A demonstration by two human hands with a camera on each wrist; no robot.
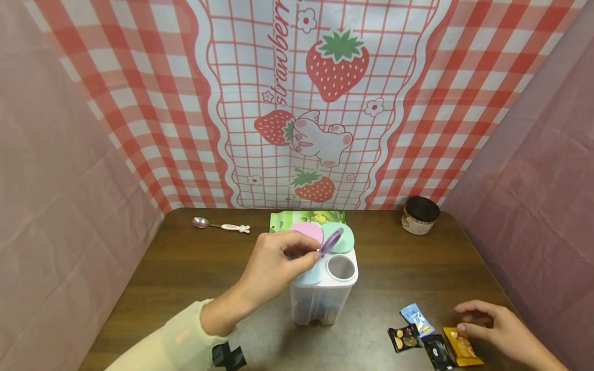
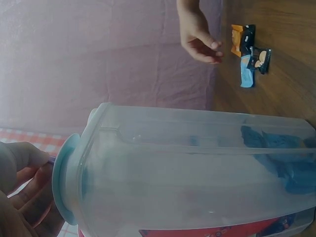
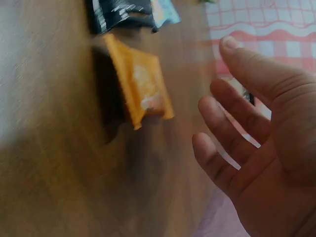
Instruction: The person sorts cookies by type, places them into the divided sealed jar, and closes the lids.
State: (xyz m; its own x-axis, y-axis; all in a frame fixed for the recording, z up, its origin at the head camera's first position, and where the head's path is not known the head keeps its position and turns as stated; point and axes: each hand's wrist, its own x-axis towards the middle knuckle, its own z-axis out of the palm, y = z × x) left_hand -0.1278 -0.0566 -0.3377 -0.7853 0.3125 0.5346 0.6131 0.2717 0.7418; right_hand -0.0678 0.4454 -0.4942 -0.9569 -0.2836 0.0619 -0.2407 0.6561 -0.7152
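Observation:
My left hand [image 1: 274,257] pinches a purple round lid [image 1: 331,242] at its edge, tilted up above a tall translucent storage container [image 1: 320,304]. Beside the lid is an uncovered round opening [image 1: 341,268]; pink [image 1: 306,230], green [image 1: 341,237] and pale blue [image 1: 308,275] lids cover the others. Blue packets [image 2: 291,163] show through the container's wall in the left wrist view. My right hand [image 1: 501,327] hovers with loosely bent fingers by an orange snack packet [image 1: 461,348], holding nothing; a gap between them shows in the right wrist view.
A light blue packet [image 1: 417,318] and two black packets [image 1: 403,337] lie beside the orange one. At the back are a spoon [image 1: 223,226], a green bag [image 1: 283,219] behind the container, and a black-lidded jar [image 1: 419,216]. A black object [image 1: 228,356] sits by the left sleeve.

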